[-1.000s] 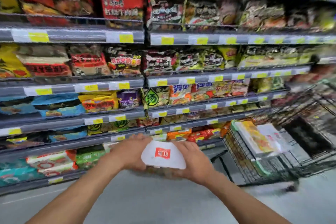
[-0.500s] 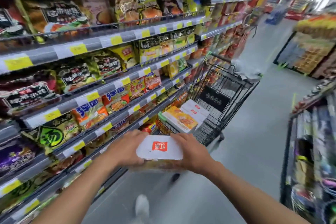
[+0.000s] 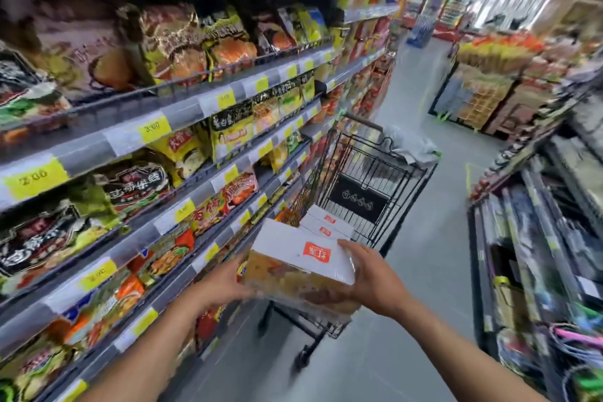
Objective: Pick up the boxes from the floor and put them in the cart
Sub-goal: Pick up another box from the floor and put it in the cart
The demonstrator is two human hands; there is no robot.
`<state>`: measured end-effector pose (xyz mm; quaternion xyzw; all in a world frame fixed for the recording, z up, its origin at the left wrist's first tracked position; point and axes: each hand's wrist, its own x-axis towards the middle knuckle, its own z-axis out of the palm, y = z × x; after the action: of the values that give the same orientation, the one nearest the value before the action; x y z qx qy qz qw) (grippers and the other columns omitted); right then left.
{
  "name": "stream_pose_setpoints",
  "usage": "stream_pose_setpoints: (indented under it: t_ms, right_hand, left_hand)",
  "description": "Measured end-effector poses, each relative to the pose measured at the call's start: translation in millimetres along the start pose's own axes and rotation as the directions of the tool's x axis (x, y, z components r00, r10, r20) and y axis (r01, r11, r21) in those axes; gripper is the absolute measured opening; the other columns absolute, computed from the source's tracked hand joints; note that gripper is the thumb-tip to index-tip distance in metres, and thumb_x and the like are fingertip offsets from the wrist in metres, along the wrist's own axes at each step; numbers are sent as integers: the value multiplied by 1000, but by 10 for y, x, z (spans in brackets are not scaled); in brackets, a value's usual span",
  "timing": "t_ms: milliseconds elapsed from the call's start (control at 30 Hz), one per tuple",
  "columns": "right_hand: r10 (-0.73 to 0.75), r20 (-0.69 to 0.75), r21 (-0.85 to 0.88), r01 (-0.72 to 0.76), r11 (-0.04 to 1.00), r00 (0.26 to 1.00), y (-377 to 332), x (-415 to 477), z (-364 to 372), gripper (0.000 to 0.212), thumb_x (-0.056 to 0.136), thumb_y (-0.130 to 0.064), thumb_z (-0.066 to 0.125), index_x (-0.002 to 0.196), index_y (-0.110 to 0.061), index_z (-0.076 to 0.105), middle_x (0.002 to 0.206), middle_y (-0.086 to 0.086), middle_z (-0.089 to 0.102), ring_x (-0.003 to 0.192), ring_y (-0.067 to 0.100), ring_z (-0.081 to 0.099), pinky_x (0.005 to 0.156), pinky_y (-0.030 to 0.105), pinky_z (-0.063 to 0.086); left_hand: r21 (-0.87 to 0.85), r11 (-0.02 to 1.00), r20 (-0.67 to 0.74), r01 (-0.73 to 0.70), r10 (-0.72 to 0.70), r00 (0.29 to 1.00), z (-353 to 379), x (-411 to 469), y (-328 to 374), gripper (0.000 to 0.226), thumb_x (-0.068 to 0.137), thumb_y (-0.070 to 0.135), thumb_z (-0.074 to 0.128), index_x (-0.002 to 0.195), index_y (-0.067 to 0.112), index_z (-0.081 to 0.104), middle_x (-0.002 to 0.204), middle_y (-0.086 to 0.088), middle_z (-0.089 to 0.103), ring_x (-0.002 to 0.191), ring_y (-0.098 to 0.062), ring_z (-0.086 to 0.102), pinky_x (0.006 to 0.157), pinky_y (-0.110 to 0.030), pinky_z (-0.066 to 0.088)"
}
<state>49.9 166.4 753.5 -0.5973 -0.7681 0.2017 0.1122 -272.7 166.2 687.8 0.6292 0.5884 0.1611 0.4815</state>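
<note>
The left grip (image 3: 225,281) and right grip (image 3: 372,284) each clasp an end of a box (image 3: 300,258), carried just short of the cart (image 3: 368,153), where at least two similar boxes (image 3: 329,222) already lie, so this one is yet to go in; any left on the floor (image 3: 424,271) are out of view.

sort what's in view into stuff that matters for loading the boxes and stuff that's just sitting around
Part of the job:
white box, held by left hand and right hand
shopping cart
boxes already in the cart

Just lying about:
noodle packets on the shelves
yellow price tags
stacked goods in the background
</note>
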Motion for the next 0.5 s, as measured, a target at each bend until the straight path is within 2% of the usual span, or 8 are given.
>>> stream_pose_setpoints:
  t_ms: [100, 167, 200, 233, 300, 333, 433, 500]
  right_hand:
    - [12, 1, 19, -12, 1000, 1000, -33, 156, -4, 105, 66, -60, 85, 153, -34, 34, 150, -9, 41, 136, 14, 36, 115, 37, 34]
    - [20, -2, 29, -20, 999, 1000, 2, 237, 5, 105, 66, -60, 85, 154, -34, 33, 151, -9, 41, 136, 12, 35, 117, 35, 32]
    - [25, 3, 38, -25, 999, 1000, 27, 274, -2, 105, 66, -59, 85, 153, -35, 33, 151, -10, 40, 136, 12, 35, 117, 35, 32]
    - [32, 11, 52, -32, 998, 999, 50, 308, -20, 104, 66, -56, 86, 153, -34, 33, 150, -10, 40, 135, 11, 35, 118, 37, 32]
    - [48, 22, 85, -50, 995, 999, 116, 385, -70, 103, 65, -55, 86, 152, -35, 35, 147, -12, 41, 132, 11, 39, 116, 43, 38]
    - [49, 23, 95, -51, 994, 999, 142, 424, -93, 103, 63, -57, 84, 151, -36, 36, 145, -13, 42, 131, 10, 41, 113, 45, 41]
    - [45, -2, 127, -44, 991, 999, 187, 549, -149, 99, 58, -62, 81, 145, -41, 39, 140, -19, 42, 128, 11, 45, 106, 47, 48]
    - [47, -62, 196, -34, 980, 997, 233, 639, -169, 94, 58, -59, 83, 141, -42, 42, 134, -28, 40, 125, 12, 47, 102, 46, 52]
  left_hand:
    - [-10, 1000, 61, 10, -10, 998, -130, 263, -96, 123, 63, 63, 88, 158, 25, 20, 152, 2, 46, 129, -15, 53, 100, -28, 46]
    - [-87, 996, 79, -31, 38, 996, -172, 447, -144, 130, 46, 76, 88, 151, 26, 30, 140, 7, 55, 110, 4, 62, 93, -23, 53]
    - [-126, 991, 89, -51, 62, 994, -177, 501, -132, 126, 47, 70, 91, 148, 25, 30, 133, 11, 56, 99, 12, 63, 84, -17, 54]
    - [-150, 987, 108, -58, 75, 991, -181, 537, -101, 118, 56, 54, 94, 150, 24, 28, 130, 12, 55, 92, 15, 64, 77, -14, 54]
    - [-199, 978, 127, -67, 94, 987, -192, 642, -81, 107, 75, 22, 90, 156, 24, 21, 135, 6, 53, 91, 12, 67, 73, -14, 54]
    - [-222, 972, 123, -73, 102, 987, -203, 716, -113, 108, 77, 17, 89, 158, 25, 19, 139, 3, 52, 95, 7, 68, 74, -16, 55]
    - [-274, 960, 102, -66, 97, 990, -266, 836, -80, 121, 61, 38, 95, 157, 34, 21, 139, 4, 56, 109, -9, 67, 89, -28, 57]
    - [-339, 940, 106, -25, 65, 992, -264, 952, -99, 117, 57, 37, 97, 151, 38, 28, 131, 2, 63, 110, -18, 68, 93, -39, 58]
